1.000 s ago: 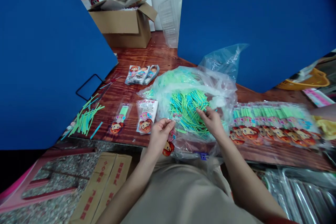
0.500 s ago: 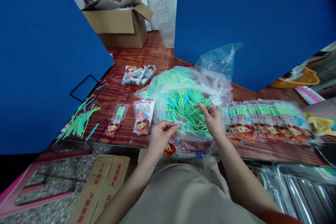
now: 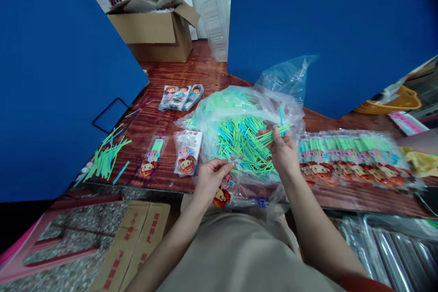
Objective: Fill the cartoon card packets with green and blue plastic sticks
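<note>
Green sticks lie heaped inside a clear plastic bag on the wooden tabletop, and a small bunch sits in the right hand, its fingers pinched tight around the sticks. The left hand has its fingers pressed together, pinching the top of a printed packet that hangs over the bag's near edge. A row of filled packets lies just right of the bag.
</note>
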The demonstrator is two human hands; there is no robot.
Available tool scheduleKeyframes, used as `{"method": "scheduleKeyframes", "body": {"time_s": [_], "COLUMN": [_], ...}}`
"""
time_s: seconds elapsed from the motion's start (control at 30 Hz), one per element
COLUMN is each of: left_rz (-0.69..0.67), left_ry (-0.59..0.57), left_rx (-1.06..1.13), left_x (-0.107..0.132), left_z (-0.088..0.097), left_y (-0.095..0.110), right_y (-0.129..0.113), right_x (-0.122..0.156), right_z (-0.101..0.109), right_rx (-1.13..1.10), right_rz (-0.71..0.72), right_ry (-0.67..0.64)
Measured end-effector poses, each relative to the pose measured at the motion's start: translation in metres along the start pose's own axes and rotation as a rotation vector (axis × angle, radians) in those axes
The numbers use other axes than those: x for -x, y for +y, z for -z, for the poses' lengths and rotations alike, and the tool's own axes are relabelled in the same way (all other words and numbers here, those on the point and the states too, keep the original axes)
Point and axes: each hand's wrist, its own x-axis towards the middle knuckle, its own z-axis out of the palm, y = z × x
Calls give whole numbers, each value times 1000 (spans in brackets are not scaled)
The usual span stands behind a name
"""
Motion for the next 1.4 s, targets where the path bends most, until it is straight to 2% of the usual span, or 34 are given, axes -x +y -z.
{"method": "scheduleKeyframes", "body": {"time_s": [0.1,0.17,0.33,0.43,0.6,0.73,0.8,0.93,1.13,1.3,1.4], "left_rz": [28,44,52,29,31,23,38,48,39,44,39], "left_ry": [-26,-38,-38,-47,-8,5,-2,-15,-11,-12,-10], "left_rx": [-13,-13,-11,-5,14,26,34,39,27,32,20], "left_x": [0,1,-1,-1,-1,-2,-1,0,-1,0,0], "left_z": [-3,-4,-8,-6,4,8,7,4,3,4,4], "left_y": [-1,-2,-3,-4,-3,-3,-3,0,-1,-4,-5], "right_y": [-2,-5,-16,-17,0,26,35,40,40,37,34], "right_x": [-4,-3,8,13,19,23,23,17,15,12,2], "right_z": [-5,-10,-28,-34,-25,-14,-10,-8,-15,-15,-11], "right_rx": [-279,-347,-308,-183,275,511,540,470,396,147,-102], "right_rz": [-162,-208,-89,-13,229,228,208,164,66,-67,-255], "right_ry": [21,5,-63,-81,-75,-223,-237,-160,-165,-156,-100]}}
